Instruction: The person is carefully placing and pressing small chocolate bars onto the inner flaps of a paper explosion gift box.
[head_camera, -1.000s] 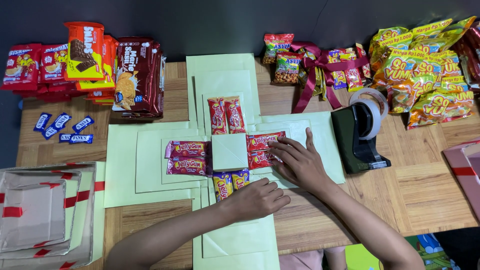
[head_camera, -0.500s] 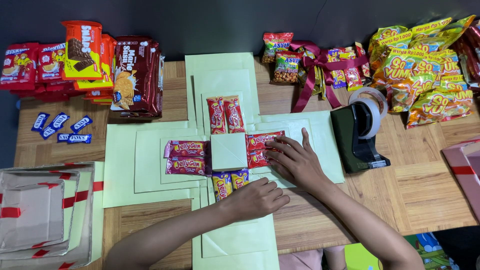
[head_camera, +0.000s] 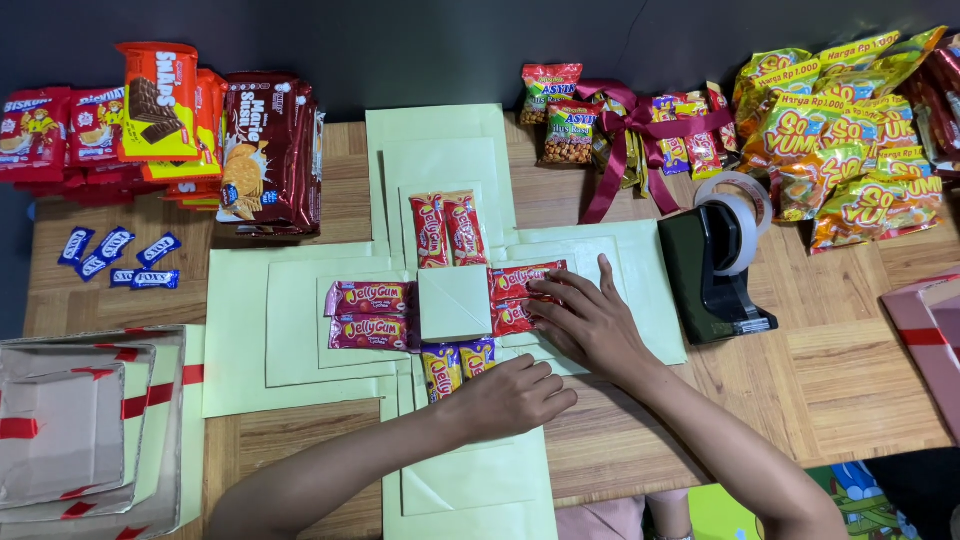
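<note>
A pale green paper box (head_camera: 300, 330) lies unfolded in a cross of layered flaps on the wooden table. A small square panel (head_camera: 453, 302) marks its centre. Candy packets lie on each inner flap: two red ones (head_camera: 447, 229) on top, two pink ones (head_camera: 368, 315) at left, red ones (head_camera: 515, 282) at right, yellow-purple ones (head_camera: 452, 362) below. My right hand (head_camera: 592, 322) lies flat with fingers spread on the right flap, fingertips on the red packets. My left hand (head_camera: 510, 397) rests with curled fingers on the bottom flap, touching the yellow-purple packets.
A black tape dispenser (head_camera: 712, 265) stands right of the box. Snack packs are stacked at back left (head_camera: 200, 130), nut packets and a maroon ribbon (head_camera: 625, 130) at back centre, yellow snack bags (head_camera: 850, 150) at back right. Small blue candies (head_camera: 115, 258) and flattened taped cartons (head_camera: 70, 430) lie at left.
</note>
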